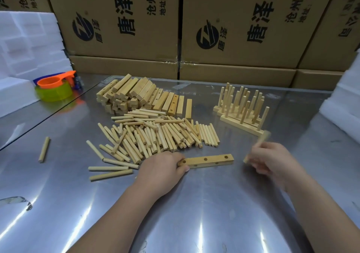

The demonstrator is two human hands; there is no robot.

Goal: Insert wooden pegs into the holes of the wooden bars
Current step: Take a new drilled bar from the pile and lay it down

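The bar (207, 161) lies flat on the steel table (194, 210), holes up, just in front of the peg pile (155, 136), its far edge apart from the nearest pegs. Bare steel shows between its right end and my right hand (272, 159). My left hand (161, 167) pinches the bar's left end, fingers curled over it. My right hand, blurred, curls its fingers round a tilted peg (262, 140) near the finished bars (241, 116).

left grip (161, 168) palm-down, pinching bar (209, 160) end | right grip (272, 160) curled round tilted peg (263, 137), motion-blurred
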